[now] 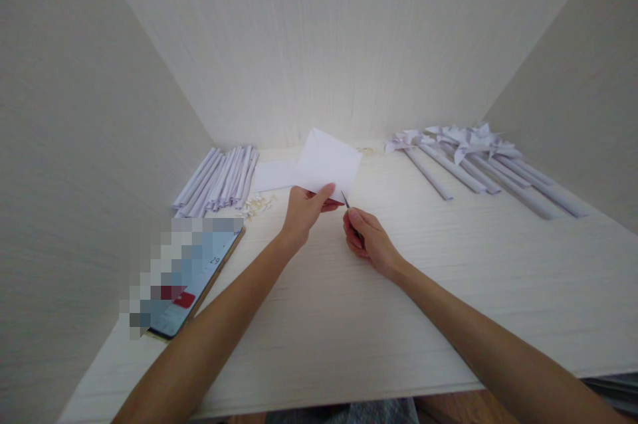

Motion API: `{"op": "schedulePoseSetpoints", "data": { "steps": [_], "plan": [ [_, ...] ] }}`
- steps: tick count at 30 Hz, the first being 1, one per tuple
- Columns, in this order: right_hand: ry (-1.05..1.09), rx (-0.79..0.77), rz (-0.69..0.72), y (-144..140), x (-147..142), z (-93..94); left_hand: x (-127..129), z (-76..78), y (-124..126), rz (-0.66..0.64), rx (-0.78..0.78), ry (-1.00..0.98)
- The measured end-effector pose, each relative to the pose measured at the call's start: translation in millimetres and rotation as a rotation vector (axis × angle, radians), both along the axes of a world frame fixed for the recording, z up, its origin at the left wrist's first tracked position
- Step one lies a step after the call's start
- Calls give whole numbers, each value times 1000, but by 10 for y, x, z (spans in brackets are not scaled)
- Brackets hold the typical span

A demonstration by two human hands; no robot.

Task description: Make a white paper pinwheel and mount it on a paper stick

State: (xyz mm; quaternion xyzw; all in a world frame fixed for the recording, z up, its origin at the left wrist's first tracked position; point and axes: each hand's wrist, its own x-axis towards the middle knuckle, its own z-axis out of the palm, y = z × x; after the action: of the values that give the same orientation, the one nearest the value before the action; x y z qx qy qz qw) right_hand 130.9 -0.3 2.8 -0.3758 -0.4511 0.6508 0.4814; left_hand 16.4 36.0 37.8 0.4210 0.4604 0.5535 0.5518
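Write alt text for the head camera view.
The left hand holds up a folded white paper while the right hand brings scissors to its lower edge. Rolled paper sticks lie left, paper pinwheels right, a phone near left.

A pale wood-grain desk (448,291) is enclosed by three plain panels. At ten o'clock a bundle of rolled paper sticks (216,179) is laid, with small scraps (256,205) beside it. A phone (192,278) is seen at nine. Finished paper pinwheels (478,158) are spread at two, and a flat sheet (274,175) is placed at twelve.
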Motion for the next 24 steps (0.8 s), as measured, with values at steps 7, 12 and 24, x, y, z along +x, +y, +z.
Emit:
{"op": "schedulePoseSetpoints", "data": {
  "steps": [7,12,24],
  "plan": [
    [2,0,-7,4,1,-7,9,-7,-8,13,-7,-6],
    [-3,13,-7,4,6,-8,8,-14,-3,15,8,-10],
    [-19,19,-15,-1,3,-5,-15,-36,21,-9,43,2]
  ]
}}
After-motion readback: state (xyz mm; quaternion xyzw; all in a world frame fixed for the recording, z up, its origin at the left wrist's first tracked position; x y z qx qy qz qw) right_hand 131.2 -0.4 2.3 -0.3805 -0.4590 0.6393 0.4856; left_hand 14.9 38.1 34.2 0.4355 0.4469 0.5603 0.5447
